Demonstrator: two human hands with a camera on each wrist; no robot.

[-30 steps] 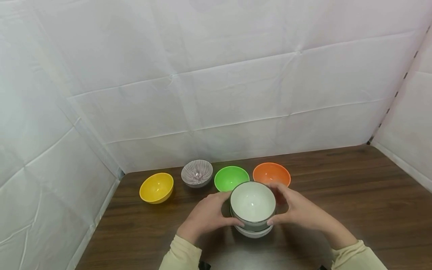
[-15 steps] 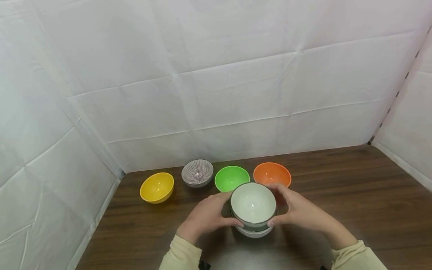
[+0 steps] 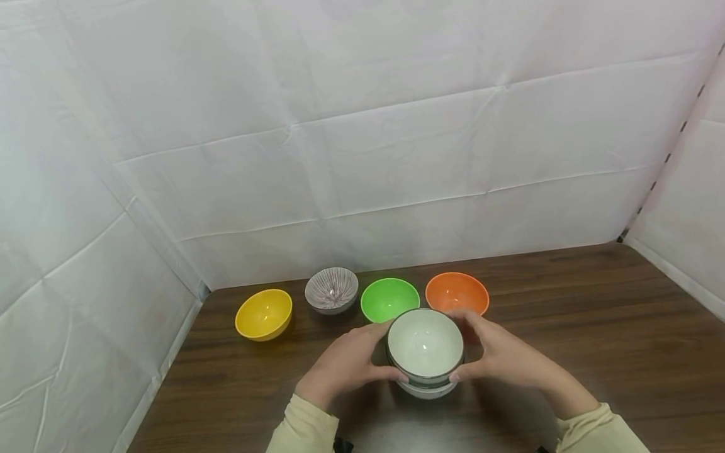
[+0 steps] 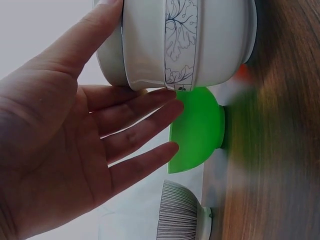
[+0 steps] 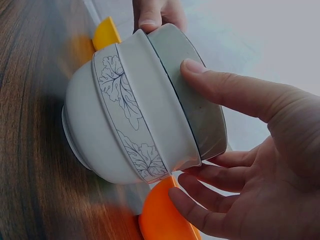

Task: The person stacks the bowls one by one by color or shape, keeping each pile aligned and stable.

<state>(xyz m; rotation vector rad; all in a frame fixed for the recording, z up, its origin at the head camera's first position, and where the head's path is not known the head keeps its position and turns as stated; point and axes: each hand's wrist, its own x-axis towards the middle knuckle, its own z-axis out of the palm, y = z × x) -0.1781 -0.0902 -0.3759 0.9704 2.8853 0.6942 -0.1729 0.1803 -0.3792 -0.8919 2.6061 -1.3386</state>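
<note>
A pale grey-green bowl (image 3: 426, 343) with a dark rim sits nested in a white bowl (image 5: 125, 110) banded with blue leaf drawings. The right wrist view shows the upper bowl's side rising above the white bowl's rim. From the left, my left hand (image 3: 351, 365) holds the upper bowl, thumb on the near side and fingers towards the far side. My right hand (image 3: 504, 352) grips it from the right in the same way, its thumb (image 5: 200, 70) flat against the grey-green wall. The white bowl stands on the table, mostly hidden from above.
Behind the hands, a yellow bowl (image 3: 264, 316), a striped bowl (image 3: 331, 291), a green bowl (image 3: 389, 299) and an orange bowl (image 3: 457, 292) form a row on the dark wooden table (image 3: 578, 302). White sheeting (image 3: 385, 157) encloses the back and sides.
The grey-green bowl has sunk slightly into the white bowl, both hands staying around it. The row of bowls behind has not moved.
</note>
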